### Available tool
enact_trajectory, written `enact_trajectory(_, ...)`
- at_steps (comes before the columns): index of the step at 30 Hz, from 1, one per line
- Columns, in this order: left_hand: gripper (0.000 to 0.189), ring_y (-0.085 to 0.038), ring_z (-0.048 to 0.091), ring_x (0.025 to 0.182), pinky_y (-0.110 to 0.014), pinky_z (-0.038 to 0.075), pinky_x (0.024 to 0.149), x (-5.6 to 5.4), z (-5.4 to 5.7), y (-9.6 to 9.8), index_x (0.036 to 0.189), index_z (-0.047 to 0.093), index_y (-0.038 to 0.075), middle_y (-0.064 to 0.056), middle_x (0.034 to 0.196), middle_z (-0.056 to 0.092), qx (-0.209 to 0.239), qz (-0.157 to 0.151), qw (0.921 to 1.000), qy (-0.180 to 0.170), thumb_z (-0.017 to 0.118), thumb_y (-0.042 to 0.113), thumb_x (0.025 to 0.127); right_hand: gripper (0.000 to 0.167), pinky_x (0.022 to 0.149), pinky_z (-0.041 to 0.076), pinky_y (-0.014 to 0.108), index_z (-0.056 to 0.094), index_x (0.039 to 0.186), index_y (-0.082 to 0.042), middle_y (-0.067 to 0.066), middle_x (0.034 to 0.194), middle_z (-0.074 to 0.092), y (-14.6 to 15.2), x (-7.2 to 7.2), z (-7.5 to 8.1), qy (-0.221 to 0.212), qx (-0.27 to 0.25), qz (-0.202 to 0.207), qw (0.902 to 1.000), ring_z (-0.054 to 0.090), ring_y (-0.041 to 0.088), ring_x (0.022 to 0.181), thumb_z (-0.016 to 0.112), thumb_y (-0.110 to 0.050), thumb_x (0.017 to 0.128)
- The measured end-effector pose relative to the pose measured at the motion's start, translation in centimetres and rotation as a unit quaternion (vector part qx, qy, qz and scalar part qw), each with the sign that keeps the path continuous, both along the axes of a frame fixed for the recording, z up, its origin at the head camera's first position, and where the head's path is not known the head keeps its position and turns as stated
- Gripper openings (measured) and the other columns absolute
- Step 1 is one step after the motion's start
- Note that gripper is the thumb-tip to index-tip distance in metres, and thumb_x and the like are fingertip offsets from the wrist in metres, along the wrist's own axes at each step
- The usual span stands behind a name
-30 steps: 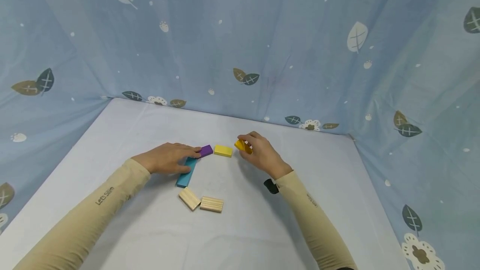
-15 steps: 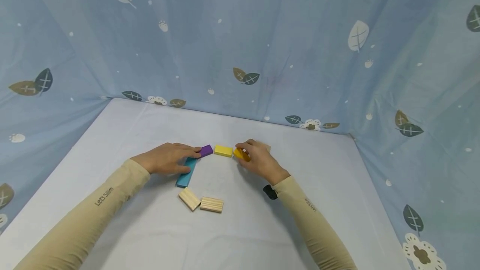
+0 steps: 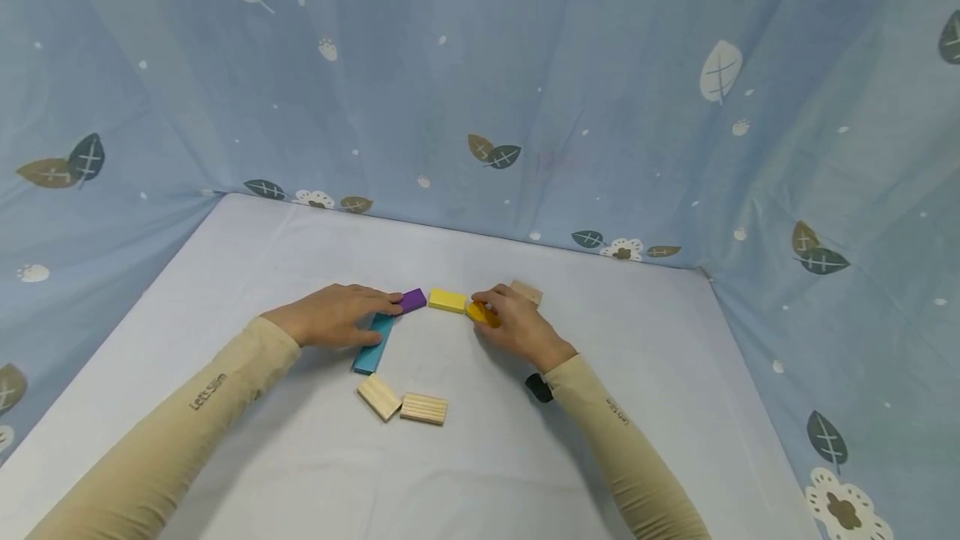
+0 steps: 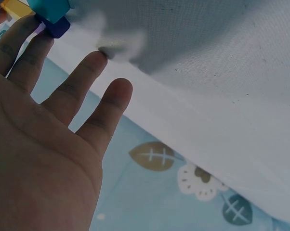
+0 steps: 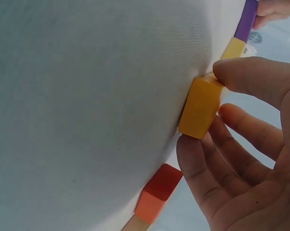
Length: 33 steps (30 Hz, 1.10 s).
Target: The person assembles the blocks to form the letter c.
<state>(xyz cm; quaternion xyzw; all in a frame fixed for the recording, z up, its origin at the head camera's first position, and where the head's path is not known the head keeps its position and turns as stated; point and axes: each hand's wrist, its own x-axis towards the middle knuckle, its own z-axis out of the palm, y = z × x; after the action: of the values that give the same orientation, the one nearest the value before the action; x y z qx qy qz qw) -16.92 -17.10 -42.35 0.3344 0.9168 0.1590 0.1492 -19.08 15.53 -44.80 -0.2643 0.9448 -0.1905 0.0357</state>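
In the head view my left hand (image 3: 332, 315) lies with fingers extended, fingertips on a purple block (image 3: 412, 301) and thumb on a long blue block (image 3: 372, 346). Right of the purple one lies a yellow block (image 3: 447, 301). My right hand (image 3: 517, 325) pinches an orange-yellow block (image 3: 481, 312) between thumb and fingers, its near end right at the yellow block's right end. The right wrist view shows this orange-yellow block (image 5: 201, 108) low over the white surface, with a red-orange block (image 5: 158, 188) just beyond the fingertips; the hand hides that one from the head view.
Two plain wooden blocks, one slanted (image 3: 379, 397) and one flat (image 3: 423, 408), lie in front of the blue block. Another wooden block (image 3: 527, 292) shows behind my right hand. A blue leaf-patterned curtain (image 3: 390, 90) borders the white table (image 3: 480, 482).
My right hand has moved slightly left and down, bringing the orange-yellow block up to the yellow one. A wooden block behind it has come into view. The left hand stays put.
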Motion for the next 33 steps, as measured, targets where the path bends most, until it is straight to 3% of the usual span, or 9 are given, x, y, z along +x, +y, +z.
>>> enact_trajectory(33, 0.053, -0.037, 0.044, 0.140, -0.059, 0.035, 0.113, 0.14, 0.17, -0.22, 0.146, 0.057, 0.012, -0.006, 0.157, 0.045, 0.006, -0.012, 0.9998, 0.014, 0.070, 0.029, 0.097, 0.045, 0.091, 0.055, 0.029, 0.065, 0.135, -0.011, 0.004, 0.122, 0.062, -0.35, -0.25, -0.02, -0.013, 0.010, -0.006, 0.9998, 0.061, 0.016, 0.102, 0.076, -0.019, 0.092)
